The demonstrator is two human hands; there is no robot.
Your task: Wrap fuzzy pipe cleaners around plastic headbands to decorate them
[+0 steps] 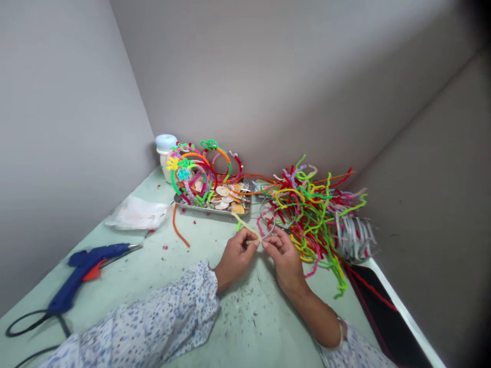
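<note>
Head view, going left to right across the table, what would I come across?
Blue glue gun, white plastic packet, lone orange pipe cleaner, left hand, right hand, bundle of grey hoops.

This looks like a small craft corner, though whether in a home or a workshop cannot be told. A pale green table stands against grey walls. A blue glue gun, a metal tray of shells, heaped pipe cleaners, decorated headbands and scattered scraps show it.
</note>
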